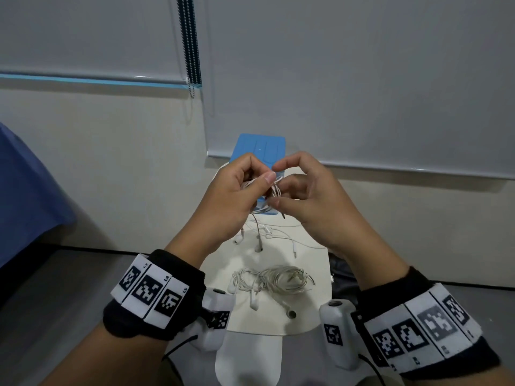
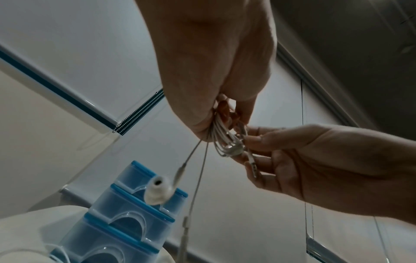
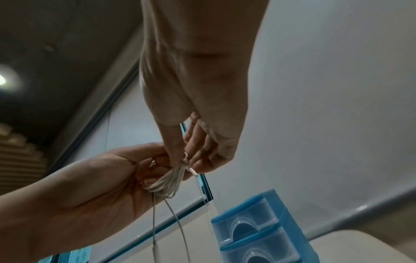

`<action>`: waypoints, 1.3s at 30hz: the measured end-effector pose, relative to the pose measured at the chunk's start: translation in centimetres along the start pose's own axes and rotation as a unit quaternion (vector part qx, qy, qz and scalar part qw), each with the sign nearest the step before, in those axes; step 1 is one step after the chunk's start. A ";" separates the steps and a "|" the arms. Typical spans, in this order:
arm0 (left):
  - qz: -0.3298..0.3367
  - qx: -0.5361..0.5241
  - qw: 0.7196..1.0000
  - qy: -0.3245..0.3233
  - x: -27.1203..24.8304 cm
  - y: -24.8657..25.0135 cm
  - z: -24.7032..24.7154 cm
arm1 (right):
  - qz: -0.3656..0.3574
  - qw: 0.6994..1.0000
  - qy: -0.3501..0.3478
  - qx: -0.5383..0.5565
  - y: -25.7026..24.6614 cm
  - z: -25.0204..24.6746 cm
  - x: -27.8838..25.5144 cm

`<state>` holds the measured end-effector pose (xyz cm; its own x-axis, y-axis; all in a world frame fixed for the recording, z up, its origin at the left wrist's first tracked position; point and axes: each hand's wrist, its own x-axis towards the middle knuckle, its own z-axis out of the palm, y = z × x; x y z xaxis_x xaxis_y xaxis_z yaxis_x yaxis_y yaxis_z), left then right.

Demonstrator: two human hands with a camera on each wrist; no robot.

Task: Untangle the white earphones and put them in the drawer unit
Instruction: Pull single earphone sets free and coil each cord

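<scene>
Roller blinds (image 1: 362, 79) hang behind the small cream table (image 1: 312, 316), where the blue drawer unit (image 1: 262, 146) stands at the far end with its drawers shut, so the step in hand is loosening the bundle. Your left hand (image 1: 228, 196) is curled round the coiled white earphones (image 1: 267, 196), and your right hand (image 1: 309, 196) seems to pinch a strand near the plug (the wrist views blur here). Hold the coil loosely and feed that end back through each loop rather than pulling, which I judge would tighten the knot.
</scene>
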<state>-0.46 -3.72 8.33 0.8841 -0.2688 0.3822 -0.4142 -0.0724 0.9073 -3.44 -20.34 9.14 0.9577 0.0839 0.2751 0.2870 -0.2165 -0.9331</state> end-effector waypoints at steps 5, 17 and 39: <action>-0.010 0.091 0.995 0.037 0.4 -0.5 -0.6 | -0.050 0.955 0.017 -0.290 -1.0 -0.3 -0.5; -0.061 -0.120 0.990 -0.034 0.2 0.6 0.0 | -0.093 0.954 0.098 -0.268 -0.3 -0.7 0.3; 0.004 -0.011 0.999 0.051 0.2 0.2 0.3 | 0.115 0.945 -0.033 0.306 -0.1 1.5 0.0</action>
<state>-0.47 -4.04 8.55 0.8985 -0.1694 0.4049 -0.4181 -0.0496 0.9070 -3.50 -18.82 8.88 0.9845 0.1678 0.0517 -0.0132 0.3641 -0.9313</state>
